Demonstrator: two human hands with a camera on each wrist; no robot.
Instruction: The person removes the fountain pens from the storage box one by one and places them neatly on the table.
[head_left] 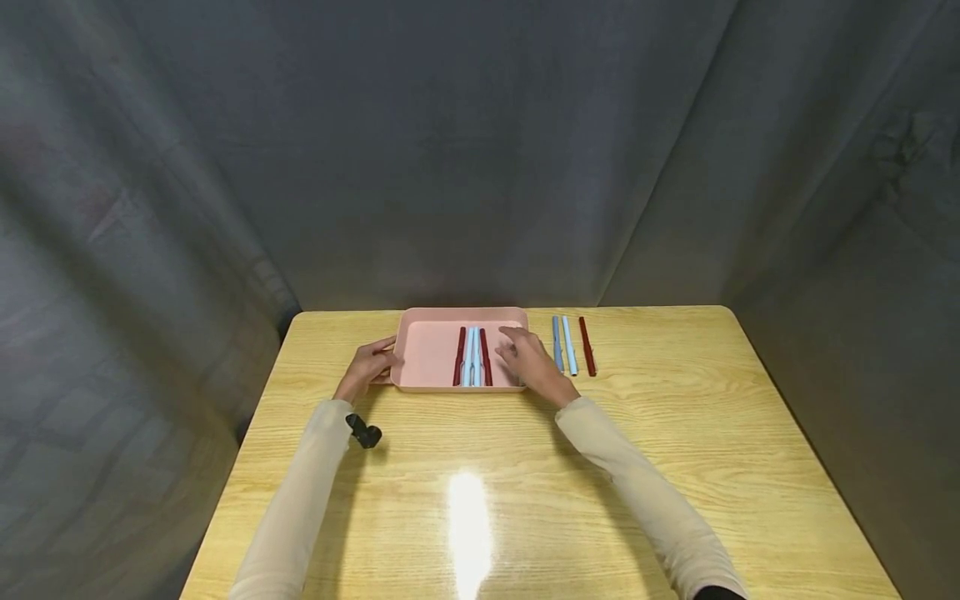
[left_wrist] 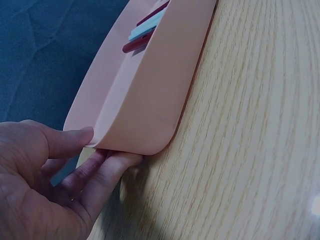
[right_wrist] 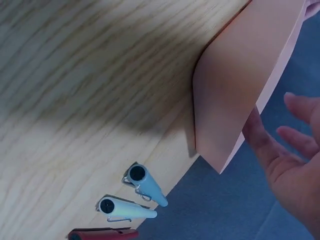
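My left hand (head_left: 367, 364) pinches the near left corner of a pink tray (head_left: 427, 354), thumb on the rim and fingers (left_wrist: 107, 172) curled beneath the wall, as the left wrist view shows. The tray sits toward the far middle of the wooden tabletop (head_left: 675, 450), in front of a grey curtain (head_left: 480, 150). Inside it, four pens lie side by side, pointing away from me: a dark red pen (head_left: 459, 356) on the left, two light blue pens (head_left: 472, 357) in the middle, and another dark red pen (head_left: 485, 357) on the right. My right hand (head_left: 528, 361) hovers over the right part of the tray, fingers spread and relaxed, holding nothing; I cannot tell whether it touches the tray's rim. Just beyond it, to the right of the tray, three more pens lie in a row on the tabletop: a grey-blue pen (head_left: 557, 343), a pale blue pen (head_left: 570, 345) and a dark red pen (head_left: 587, 346). The right wrist view shows their capped ends near the tray's corner. A small black device (head_left: 363, 432) is strapped at my left wrist.
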